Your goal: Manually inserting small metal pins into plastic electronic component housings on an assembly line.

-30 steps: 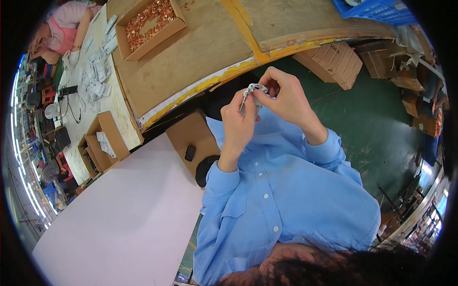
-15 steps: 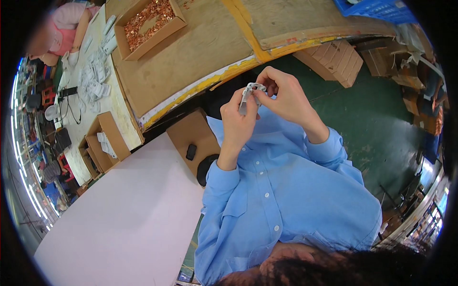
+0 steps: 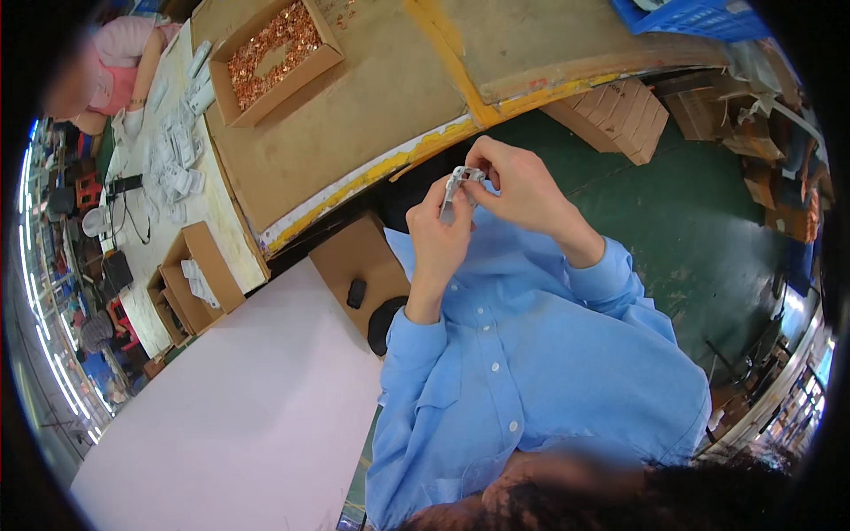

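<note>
Between my hands, in front of my chest, is a small white plastic housing (image 3: 457, 183) with open slots at its upper end. My left hand (image 3: 436, 237) is closed round its lower part, thumb along one side. My right hand (image 3: 524, 188) pinches at the upper end, thumb and fingertips against the housing. Any small part between the right fingertips is too small to make out. On the workbench (image 3: 372, 97) beyond stands a cardboard box (image 3: 292, 88) holding many small copper-coloured metal pieces (image 3: 276, 44).
Many white plastic parts (image 3: 173, 155) lie on the side table at left, where a co-worker in pink (image 3: 119, 71) sits. Cardboard boxes (image 3: 208, 270) stand at that table's near end. A large white board (image 3: 239, 398) is at lower left. Cartons (image 3: 620, 115) and a blue crate (image 3: 699, 19) are at right.
My right hand has shifted slightly down and left, its fingers closer round the upper end of the housing. The housing has turned a little in my left hand, which keeps its hold.
</note>
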{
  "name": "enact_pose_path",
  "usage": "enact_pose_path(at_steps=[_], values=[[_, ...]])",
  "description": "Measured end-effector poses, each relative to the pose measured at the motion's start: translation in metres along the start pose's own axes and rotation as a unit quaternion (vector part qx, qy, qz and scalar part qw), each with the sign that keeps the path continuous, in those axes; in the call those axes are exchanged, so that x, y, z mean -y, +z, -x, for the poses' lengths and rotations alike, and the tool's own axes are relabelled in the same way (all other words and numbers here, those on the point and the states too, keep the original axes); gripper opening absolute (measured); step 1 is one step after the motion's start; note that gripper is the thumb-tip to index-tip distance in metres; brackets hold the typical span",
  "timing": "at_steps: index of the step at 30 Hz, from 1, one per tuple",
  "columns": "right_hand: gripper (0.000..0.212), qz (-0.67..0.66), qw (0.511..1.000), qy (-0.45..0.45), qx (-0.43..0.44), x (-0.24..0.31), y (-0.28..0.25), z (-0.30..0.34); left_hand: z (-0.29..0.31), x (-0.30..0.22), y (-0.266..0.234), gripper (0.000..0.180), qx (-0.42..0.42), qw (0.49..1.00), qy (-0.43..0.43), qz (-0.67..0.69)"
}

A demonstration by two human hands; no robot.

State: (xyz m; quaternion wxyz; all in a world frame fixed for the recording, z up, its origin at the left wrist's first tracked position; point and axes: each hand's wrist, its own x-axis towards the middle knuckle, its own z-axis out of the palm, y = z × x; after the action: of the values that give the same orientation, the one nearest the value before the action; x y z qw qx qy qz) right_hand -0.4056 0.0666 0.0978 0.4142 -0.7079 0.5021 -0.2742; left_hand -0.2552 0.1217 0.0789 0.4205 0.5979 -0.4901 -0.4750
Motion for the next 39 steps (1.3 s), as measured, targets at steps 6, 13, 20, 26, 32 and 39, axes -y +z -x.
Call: enact_pose_path(at_steps=[6,13,20,26,32,39], values=[[0.02,-0.047,0.998,-0.012,0.04,-0.003,-0.003,-0.008,-0.002,0.0,-0.005,0.02,-0.002,1.0,0.007,-0.014],[0.019,-0.028,0.999,-0.035,0.024,-0.001,0.0,-0.009,-0.004,0.0,-0.007,0.02,-0.001,0.999,0.015,-0.03],[0.02,-0.019,0.998,-0.049,0.028,-0.008,0.022,-0.025,-0.01,0.018,-0.015,0.02,-0.058,0.998,-0.015,0.013],[0.018,-0.138,0.978,-0.025,0.157,-0.007,0.01,-0.063,-0.009,0.022,-0.05,0.021,-0.025,0.995,0.017,-0.093],[0.036,-0.032,0.998,0.027,-0.056,-0.044,-0.045,-0.16,-0.023,0.033,-0.127,0.021,-0.222,0.967,-0.074,0.104],[0.054,0.446,0.821,-0.1,-0.342,-0.188,-0.116,-0.273,-0.144,0.066,-0.311,0.022,-0.369,0.921,-0.051,0.115]])
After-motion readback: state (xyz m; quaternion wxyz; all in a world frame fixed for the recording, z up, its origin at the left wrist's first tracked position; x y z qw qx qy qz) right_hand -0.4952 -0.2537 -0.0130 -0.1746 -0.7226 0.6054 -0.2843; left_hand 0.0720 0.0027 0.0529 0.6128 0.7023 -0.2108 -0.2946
